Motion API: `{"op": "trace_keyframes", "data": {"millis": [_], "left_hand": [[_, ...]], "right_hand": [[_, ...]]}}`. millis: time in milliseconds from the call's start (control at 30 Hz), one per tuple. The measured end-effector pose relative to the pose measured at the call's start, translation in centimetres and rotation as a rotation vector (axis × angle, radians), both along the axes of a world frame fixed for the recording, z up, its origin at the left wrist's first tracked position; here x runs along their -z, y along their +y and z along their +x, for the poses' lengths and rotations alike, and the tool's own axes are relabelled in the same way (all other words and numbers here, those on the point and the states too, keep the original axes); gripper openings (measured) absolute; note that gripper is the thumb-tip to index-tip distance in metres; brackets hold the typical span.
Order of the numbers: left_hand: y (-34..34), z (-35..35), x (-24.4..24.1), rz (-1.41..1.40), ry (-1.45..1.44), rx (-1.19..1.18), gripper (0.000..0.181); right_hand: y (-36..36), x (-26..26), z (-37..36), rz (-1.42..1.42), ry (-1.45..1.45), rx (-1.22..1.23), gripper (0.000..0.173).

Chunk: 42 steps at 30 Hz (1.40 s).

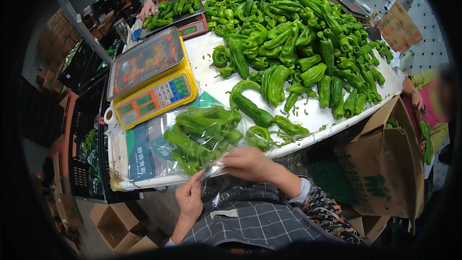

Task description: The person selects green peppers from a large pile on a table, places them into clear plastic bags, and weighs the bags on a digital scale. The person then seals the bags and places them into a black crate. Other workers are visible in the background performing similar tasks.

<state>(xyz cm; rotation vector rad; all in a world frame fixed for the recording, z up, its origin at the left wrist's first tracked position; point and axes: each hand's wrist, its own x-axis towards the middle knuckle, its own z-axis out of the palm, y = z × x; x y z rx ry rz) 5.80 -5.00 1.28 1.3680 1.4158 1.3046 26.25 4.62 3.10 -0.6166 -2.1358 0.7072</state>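
Note:
A clear plastic bag of green peppers (202, 133) lies at the near edge of the white table (162, 181). My left hand (190, 196) pinches the bag's near edge between thumb and forefinger. Slightly blurred, my right hand (245, 162) is at the bag's mouth on the right, its fingers closed on the plastic. Loose long green peppers (252, 110) lie just beyond, in front of a large heap of green peppers (281, 39). Under the bag are flat printed plastic bags (140, 155).
A yellow digital scale (155, 97) with a stained metal tray stands at left. Behind it, a co-worker's hand (147, 10) touches peppers on a red scale (191, 29). Another person (427, 104) holds peppers at right, beside a cardboard box (382, 166). Black crates (86, 115) stand left.

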Motion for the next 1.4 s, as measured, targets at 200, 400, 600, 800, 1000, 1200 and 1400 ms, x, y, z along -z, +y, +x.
{"op": "trace_keyframes", "data": {"millis": [200, 400, 600, 800, 1000, 1200, 1400], "left_hand": [[0.7, 0.6, -0.4, -0.011, -0.042, 0.019, 0.025], [0.6, 0.2, -0.8, -0.025, -0.019, 0.019, 0.024], [0.6, 0.4, -1.0, -0.006, -0.017, 0.017, 0.023], [0.8, 0.4, -1.0, -0.045, -0.058, 0.032, 0.022], [0.8, 0.4, -0.7, -0.016, -0.085, 0.021, 0.022], [0.8, 0.2, -0.7, -0.045, -0.075, 0.031, 0.021], [0.6, 0.1, -0.8, -0.058, -0.081, 0.032, 0.021]], "right_hand": [[3.8, 1.6, 5.5, 0.125, -0.228, 0.650, 0.024], [7.0, 2.4, 6.7, -0.247, -0.469, 0.672, 0.041], [7.4, 4.7, 8.3, -0.618, 0.228, 0.601, 0.028], [5.6, 3.4, 9.4, -1.238, 1.039, 0.133, 0.045], [4.0, 1.3, 8.2, -1.176, 1.030, -0.169, 0.052], [4.1, -1.1, 7.2, -1.313, 1.281, -0.416, 0.061], [3.9, -0.7, 7.3, -1.320, 1.295, -0.558, 0.063]]}}
